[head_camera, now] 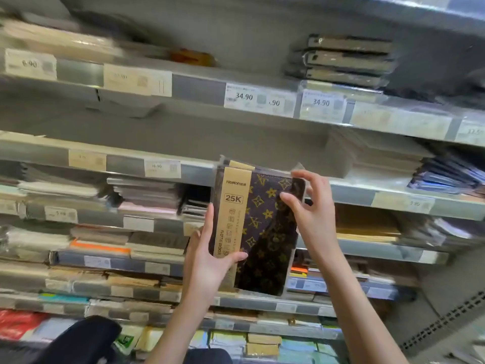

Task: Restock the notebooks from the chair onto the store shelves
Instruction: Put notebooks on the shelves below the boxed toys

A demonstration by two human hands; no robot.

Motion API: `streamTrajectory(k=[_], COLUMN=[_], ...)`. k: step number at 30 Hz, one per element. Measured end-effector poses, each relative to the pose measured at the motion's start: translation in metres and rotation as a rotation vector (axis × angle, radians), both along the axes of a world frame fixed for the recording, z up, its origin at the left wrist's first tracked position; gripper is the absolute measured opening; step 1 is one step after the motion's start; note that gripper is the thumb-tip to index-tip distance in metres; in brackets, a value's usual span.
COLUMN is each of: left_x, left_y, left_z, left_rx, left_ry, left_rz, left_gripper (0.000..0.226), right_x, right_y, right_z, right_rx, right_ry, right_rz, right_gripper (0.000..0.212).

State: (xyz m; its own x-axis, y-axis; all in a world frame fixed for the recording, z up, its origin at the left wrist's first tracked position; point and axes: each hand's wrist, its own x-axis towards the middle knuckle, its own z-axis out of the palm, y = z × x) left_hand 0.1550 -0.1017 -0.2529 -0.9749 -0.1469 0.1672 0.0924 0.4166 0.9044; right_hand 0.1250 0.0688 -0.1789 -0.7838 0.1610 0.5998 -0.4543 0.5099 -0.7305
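Note:
A dark brown notebook (265, 232) with a gold pattern and a tan "25K NOTEBOOK" band is held upright in front of the shelves. It is wrapped in clear plastic. My left hand (210, 258) grips its lower left edge, thumb across the tan band. My right hand (309, 208) pinches its upper right corner with thumb and fingers. The notebook's top reaches the grey shelf edge (196, 172) at mid height. The chair is not in view.
Several grey shelves hold flat stacks of notebooks. A dark stack (346, 61) lies on the upper shelf above price tags (259, 99) reading 34.90. A pale stack (372, 156) sits right of the notebook. A dark knee or sleeve (86, 340) shows at the bottom left.

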Motion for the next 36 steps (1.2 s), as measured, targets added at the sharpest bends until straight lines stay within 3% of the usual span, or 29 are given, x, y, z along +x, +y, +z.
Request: streamTrajectory(k=[7, 16, 23, 28, 36], left_x=[-0.008, -0.037, -0.064, -0.067, -0.076], left_y=[0.012, 0.047, 0.046, 0.011, -0.042], left_z=[0.074, 0.156, 0.19, 0.194, 0.209], left_rx=[-0.006, 0.007, -0.012, 0.001, -0.071], left_ry=[0.227, 0.316, 0.322, 0.285, 0.208], left_rz=[-0.065, -0.097, -0.021, 0.016, 0.051], left_gripper=[0.102, 0.1, 0.102, 0.102, 0.097], right_x=[0.0, -0.023, -0.054, -0.07, -0.094], right_y=[0.017, 0.048, 0.048, 0.014, -0.036], right_z=[0.082, 0.165, 0.19, 0.192, 0.185], right_rx=[-0.025, -0.102, -0.072, 0.094, 0.176], right_ry=[0.127, 0.276, 0.294, 0.264, 0.042], right_rz=[0.036, -0.068, -0.034, 0.056, 0.153], right_gripper=[0.038, 0.05, 0.03, 0.024, 0.03])
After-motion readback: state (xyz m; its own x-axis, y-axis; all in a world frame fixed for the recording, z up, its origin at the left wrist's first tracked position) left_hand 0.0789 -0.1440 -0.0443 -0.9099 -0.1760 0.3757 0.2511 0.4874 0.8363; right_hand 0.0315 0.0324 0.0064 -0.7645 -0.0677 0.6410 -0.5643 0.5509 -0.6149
